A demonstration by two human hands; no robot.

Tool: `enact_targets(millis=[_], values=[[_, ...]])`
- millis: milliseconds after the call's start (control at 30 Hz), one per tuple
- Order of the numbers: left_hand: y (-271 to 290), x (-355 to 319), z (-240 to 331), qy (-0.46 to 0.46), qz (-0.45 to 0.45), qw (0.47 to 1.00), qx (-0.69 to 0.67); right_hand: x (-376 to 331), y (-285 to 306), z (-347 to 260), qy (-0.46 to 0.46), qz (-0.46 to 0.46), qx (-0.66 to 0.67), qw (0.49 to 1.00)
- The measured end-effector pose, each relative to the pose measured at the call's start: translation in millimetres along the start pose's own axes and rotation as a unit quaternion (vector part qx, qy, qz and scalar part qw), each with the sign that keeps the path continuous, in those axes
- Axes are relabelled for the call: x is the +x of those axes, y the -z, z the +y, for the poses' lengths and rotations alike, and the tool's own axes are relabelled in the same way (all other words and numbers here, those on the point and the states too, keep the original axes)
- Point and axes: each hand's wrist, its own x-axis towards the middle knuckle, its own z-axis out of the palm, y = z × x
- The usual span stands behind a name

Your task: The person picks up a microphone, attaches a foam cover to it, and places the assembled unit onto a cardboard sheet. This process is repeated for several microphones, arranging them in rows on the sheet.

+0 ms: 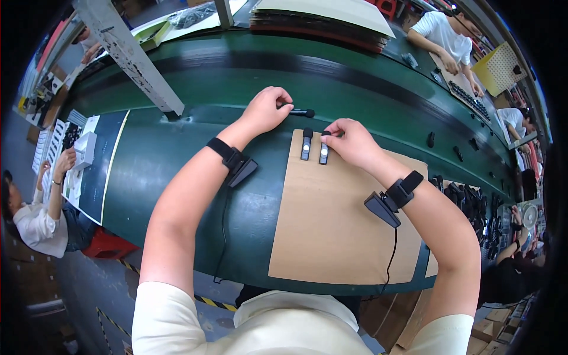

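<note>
Head view: near the frame's centre, a brown cardboard sheet (337, 225) lies on the green belt (177, 165). Two small black sticks (306, 144) already lie side by side at its upper left corner; the right hand (349, 142) pinches the top of the second one (323, 151). Just above, the left hand (266, 109) curls its fingers around a third stick (300, 112) on the belt. Most of the sheet is bare, so the row looks barely begun.
</note>
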Motion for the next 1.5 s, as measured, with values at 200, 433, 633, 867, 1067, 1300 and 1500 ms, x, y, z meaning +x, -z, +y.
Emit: enact_targets(millis=[200, 433, 633, 867, 1067, 1300, 1500], values=[[-13, 8, -14, 0.021, -0.015, 0.999, 0.044, -3, -6, 6, 0.059, 0.078, -0.107, 0.989], [-13, 7, -22, 0.07, -0.057, 0.99, 0.11, -11, 11, 4, 0.069, 0.104, -0.063, 0.99], [8, -13, 23, 0.047, 0.002, 0.996, -0.074, -42, 35, -9, 0.029, 0.069, 0.171, 0.982], [38, -65, 122, -0.188, 0.036, 0.975, -0.116, -83, 33, -24, 0.043, -0.014, 0.353, 0.935], [47, -92, 159, -0.2, 0.062, 0.956, -0.205, -125, 37, -37, 0.171, 0.047, 0.245, 0.953], [43, -105, 156, -0.215, 0.033, 0.954, -0.205, -139, 38, -29, 0.271, 0.086, 0.181, 0.942], [42, -109, 156, -0.25, 0.07, 0.943, -0.207, -140, 39, -40, 0.324, 0.124, 0.13, 0.929]])
